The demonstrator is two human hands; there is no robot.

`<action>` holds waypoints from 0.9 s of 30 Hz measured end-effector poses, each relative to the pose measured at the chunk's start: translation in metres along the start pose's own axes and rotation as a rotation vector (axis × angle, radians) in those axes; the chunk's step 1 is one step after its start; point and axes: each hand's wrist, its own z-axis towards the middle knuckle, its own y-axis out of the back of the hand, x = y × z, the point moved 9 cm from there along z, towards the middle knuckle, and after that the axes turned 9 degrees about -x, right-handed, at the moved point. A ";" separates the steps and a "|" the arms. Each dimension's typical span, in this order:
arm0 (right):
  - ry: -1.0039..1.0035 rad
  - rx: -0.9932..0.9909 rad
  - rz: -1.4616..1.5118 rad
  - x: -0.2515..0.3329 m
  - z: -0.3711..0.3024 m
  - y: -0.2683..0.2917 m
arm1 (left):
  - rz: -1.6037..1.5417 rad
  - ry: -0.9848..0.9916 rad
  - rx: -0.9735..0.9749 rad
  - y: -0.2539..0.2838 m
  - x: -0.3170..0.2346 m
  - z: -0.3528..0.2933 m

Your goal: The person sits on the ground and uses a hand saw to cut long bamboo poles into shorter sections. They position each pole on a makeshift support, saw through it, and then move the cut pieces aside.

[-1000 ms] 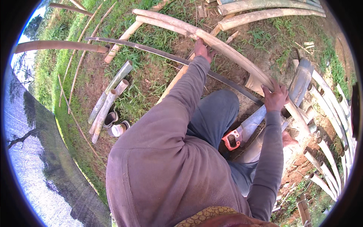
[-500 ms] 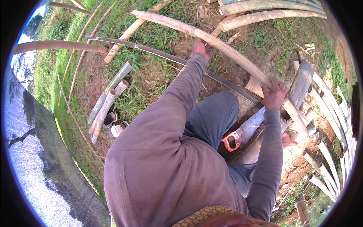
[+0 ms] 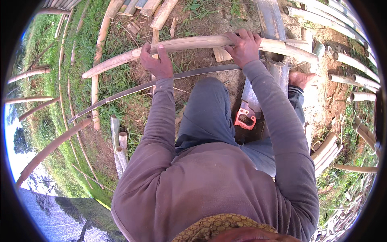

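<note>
A long pale bamboo pole lies across in front of me, nearly level, its left end dipping a little. My left hand holds it left of the middle, with the thumb upright against its near side. Further right, my right hand is wrapped over the pole from above. A long, thin, dark flat strip runs below the pole toward the lower left, touched by neither hand. Beside my bent knee rests a handsaw with an orange handle, partly hidden by my right forearm.
A thick grey bamboo log lies under the pole's right part. Cut bamboo lengths lie at far right, and short pieces stand left of my arm. My bare foot is near the log. A brown pole slants at left.
The view has turned, and the bamboo pole now lies more level across it. My left hand has come up against the pole's left part; my right hand keeps its grip on it.
</note>
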 end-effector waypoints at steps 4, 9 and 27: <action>-0.013 0.035 0.016 0.007 -0.001 0.001 | 0.207 -0.811 0.565 -0.084 -0.152 -0.032; -0.037 0.042 0.040 0.008 0.002 0.004 | 0.462 -0.739 1.036 -0.167 -0.125 -0.051; -0.363 0.862 -0.200 -0.010 -0.381 -0.007 | 0.567 -0.735 1.084 -0.169 -0.132 -0.054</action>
